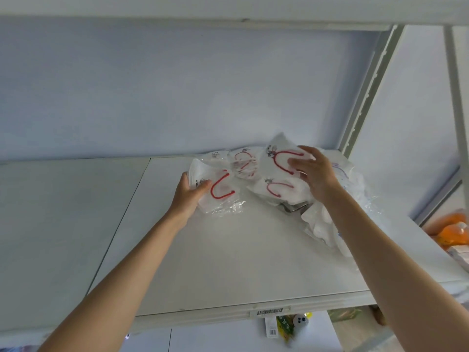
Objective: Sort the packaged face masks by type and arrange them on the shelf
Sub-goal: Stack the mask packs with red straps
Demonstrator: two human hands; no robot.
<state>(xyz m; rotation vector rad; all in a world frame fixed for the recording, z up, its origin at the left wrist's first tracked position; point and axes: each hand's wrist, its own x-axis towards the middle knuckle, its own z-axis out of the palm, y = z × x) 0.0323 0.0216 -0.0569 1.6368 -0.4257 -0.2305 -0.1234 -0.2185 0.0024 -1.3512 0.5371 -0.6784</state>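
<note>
White folded masks in clear plastic packets [220, 191] I hold carry red ear loops; the flat shelf board [228, 262] is off-white.

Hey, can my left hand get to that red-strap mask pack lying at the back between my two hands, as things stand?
Probably not yet: the left hand holds a pack; the path to the back pack looks clear.
</note>
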